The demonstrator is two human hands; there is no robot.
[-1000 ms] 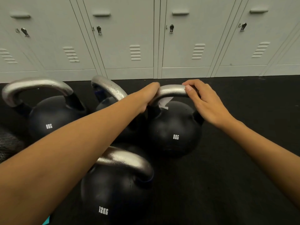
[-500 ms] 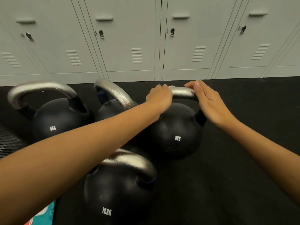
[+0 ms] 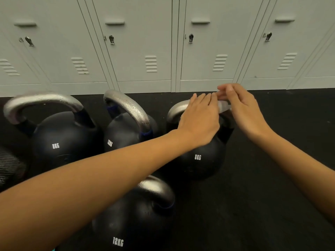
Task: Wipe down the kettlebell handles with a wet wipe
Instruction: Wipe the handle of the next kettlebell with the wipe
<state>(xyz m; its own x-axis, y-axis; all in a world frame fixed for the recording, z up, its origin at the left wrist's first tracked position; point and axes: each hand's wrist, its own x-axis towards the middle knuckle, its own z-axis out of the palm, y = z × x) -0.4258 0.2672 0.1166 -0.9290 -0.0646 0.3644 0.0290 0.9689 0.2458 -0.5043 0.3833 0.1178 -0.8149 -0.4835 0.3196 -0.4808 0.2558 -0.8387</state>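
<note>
Holding the wet wipe (image 3: 223,106) over the right 8KG kettlebell handle (image 3: 176,110) at frame centre-right, my right hand (image 3: 243,109) pinches it, left hand (image 3: 199,120) flat; I could drop it mid-handover.

Both hands meet ahead — left (image 3: 200,118) flat-fingered, right (image 3: 243,109) fingers curled.

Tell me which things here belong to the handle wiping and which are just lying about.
Job in hand:
white wet wipe
four black kettlebells with bare steel handles, e.g. right 8KG one
left hand
right hand

Lying about:
grey metal lockers
black rubber floor
</note>
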